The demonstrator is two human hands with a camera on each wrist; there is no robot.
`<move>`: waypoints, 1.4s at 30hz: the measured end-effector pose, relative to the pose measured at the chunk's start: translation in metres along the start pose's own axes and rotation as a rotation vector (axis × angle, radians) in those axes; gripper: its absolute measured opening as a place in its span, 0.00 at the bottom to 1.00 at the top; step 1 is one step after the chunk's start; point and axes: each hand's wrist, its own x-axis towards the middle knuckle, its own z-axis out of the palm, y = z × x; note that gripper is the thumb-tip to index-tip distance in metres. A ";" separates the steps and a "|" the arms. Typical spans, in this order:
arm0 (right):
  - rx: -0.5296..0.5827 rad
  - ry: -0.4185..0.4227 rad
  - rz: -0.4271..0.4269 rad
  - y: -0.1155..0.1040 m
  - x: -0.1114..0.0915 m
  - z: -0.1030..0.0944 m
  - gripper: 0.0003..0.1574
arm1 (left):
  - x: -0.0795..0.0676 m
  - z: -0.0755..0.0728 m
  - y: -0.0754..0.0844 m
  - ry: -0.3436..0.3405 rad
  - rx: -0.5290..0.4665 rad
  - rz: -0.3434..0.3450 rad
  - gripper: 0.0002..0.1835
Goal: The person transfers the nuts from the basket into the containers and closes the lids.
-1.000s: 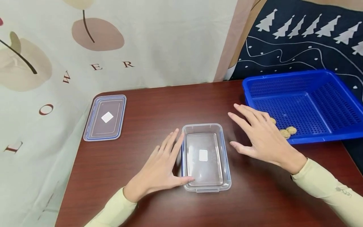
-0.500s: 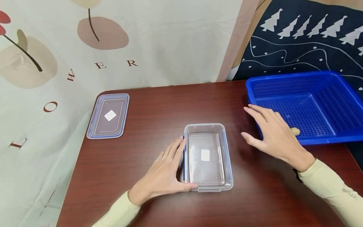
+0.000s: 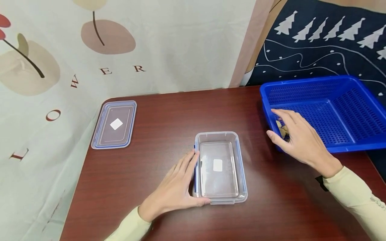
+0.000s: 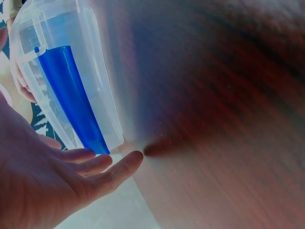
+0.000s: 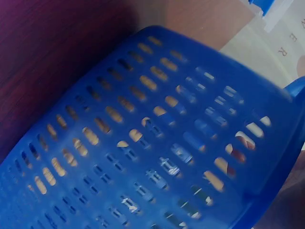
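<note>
A clear plastic container with a white label stands lidless on the table. My left hand rests at its near-left corner, fingers straight along the left side and thumb at the near edge. In the left wrist view, the fingers lie beside the container's blue side latch. Above the near-left corner of the blue basket, my right hand reaches over the rim, fingers loosely bent and apart. Several walnuts sit under it, partly hidden by the fingers. The right wrist view shows tan shapes through the basket's slotted wall.
A clear lid with a blue seal and a white label lies at the table's far left corner. A pale printed cloth hangs behind the brown table. A dark cloth with white trees hangs behind the basket.
My right hand has moved rightward from beside the container to over the basket's corner, uncovering walnuts near its left wall. My left hand has slid slightly toward me along the container.
</note>
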 end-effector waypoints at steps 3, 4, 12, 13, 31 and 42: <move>0.011 -0.010 0.027 0.004 0.001 -0.002 0.45 | -0.001 0.000 0.000 0.000 0.009 -0.004 0.76; 0.014 -0.013 0.036 0.005 0.001 -0.003 0.44 | -0.001 0.000 0.000 -0.001 0.013 -0.006 0.76; 0.013 -0.038 0.113 0.016 -0.002 -0.004 0.44 | -0.002 0.003 -0.001 -0.003 0.031 0.003 0.76; 0.013 -0.044 0.124 0.017 -0.003 -0.005 0.43 | -0.002 0.004 -0.001 0.000 0.032 0.004 0.76; -0.001 -0.255 0.296 0.046 -0.003 -0.018 0.49 | -0.006 0.007 -0.001 0.050 0.014 0.038 0.76; 0.016 -0.423 0.235 0.064 0.005 -0.021 0.41 | -0.004 0.006 -0.001 0.021 -0.023 0.018 0.77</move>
